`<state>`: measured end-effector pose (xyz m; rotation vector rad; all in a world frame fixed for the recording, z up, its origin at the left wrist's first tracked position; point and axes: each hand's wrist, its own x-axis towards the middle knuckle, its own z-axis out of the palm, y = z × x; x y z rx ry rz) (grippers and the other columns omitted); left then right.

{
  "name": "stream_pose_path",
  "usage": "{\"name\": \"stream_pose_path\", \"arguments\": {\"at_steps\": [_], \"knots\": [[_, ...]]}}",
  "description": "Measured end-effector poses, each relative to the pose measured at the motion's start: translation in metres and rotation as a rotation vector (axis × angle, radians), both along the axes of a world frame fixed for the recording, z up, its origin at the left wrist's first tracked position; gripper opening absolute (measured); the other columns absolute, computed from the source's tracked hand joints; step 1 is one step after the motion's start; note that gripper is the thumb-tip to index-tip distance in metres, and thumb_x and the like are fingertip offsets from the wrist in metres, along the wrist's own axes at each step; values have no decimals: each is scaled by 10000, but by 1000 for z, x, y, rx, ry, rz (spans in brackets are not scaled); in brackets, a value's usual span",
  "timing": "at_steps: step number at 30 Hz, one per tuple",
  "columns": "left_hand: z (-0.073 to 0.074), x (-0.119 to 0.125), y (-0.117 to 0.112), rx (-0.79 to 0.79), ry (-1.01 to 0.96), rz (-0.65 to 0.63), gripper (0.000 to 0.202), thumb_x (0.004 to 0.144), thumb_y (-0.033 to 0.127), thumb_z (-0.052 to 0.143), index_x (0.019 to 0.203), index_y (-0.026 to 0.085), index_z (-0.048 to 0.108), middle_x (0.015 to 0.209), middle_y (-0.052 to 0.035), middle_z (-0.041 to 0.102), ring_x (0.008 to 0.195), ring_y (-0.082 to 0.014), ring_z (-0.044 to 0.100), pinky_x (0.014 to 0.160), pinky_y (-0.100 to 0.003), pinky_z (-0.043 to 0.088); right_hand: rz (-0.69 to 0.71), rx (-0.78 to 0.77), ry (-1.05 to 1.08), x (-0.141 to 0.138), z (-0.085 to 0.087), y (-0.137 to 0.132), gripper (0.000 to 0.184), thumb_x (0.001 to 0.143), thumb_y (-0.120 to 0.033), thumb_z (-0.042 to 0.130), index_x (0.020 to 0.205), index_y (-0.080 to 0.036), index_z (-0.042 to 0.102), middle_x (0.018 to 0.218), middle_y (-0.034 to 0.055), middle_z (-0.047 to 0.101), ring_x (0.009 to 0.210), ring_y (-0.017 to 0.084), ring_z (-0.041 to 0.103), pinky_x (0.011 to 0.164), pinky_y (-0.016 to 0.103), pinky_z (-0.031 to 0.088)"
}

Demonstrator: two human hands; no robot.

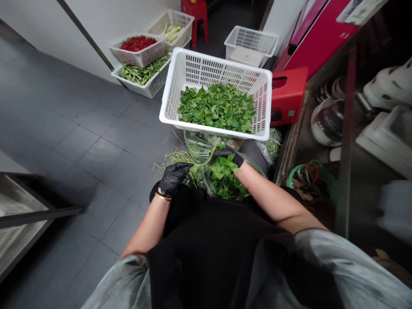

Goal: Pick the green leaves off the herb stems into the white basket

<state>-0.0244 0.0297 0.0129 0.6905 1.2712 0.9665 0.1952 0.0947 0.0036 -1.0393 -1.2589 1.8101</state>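
Black apron (219, 257) hides the lap; left hand (174, 178) and right hand (229, 155), at twelve o'clock, pinch a leafy sprig (216, 165); no legible writing.

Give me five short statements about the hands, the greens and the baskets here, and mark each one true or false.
1. Both hands wear black gloves. True: left hand, right hand.
2. The big white basket holds red chillies. False: it holds picked green leaves.
3. The right hand grips a leafy sprig. True.
4. The red stool stands left of the big basket. False: it stands to its right.
5. The left wrist bears a gold bangle. True.
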Motion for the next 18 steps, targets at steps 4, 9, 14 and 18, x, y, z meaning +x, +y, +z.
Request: {"name": "stream_pose_path", "arguments": {"at_steps": [4,9,14,18], "knots": [[-2,6,0,92,39,232,300,538,343,817,723,139,699,500,12,592,367,-53,423,360,-178,255,-130,-100,-95,9,-9,-11,371,626,-528,742,648,-167,657,572,45,644,605,213,631,612,355,518],[-1,28,-8,254,27,308,282,613,330,780,832,163,722,573,18,626,420,-59,459,398,-180,310,-10,-64,-194,-13,-23,-34,372,599,-497,753,683,-139,696,645,7,664,644,169,611,652,291,480],[-5,33,-20,299,65,200,206,647,284,762,824,180,742,620,16,633,486,-68,469,471,-196,373,-42,-12,-187,-33,-12,-21,379,610,-503,734,618,-131,664,596,0,628,584,128,539,587,262,443],[-3,29,-24,329,114,95,170,671,272,741,811,176,756,687,-21,669,614,-114,542,586,-228,442,114,-10,-125,-19,1,-13,342,563,-450,777,626,-136,658,556,-11,603,575,130,551,593,270,456]]}}
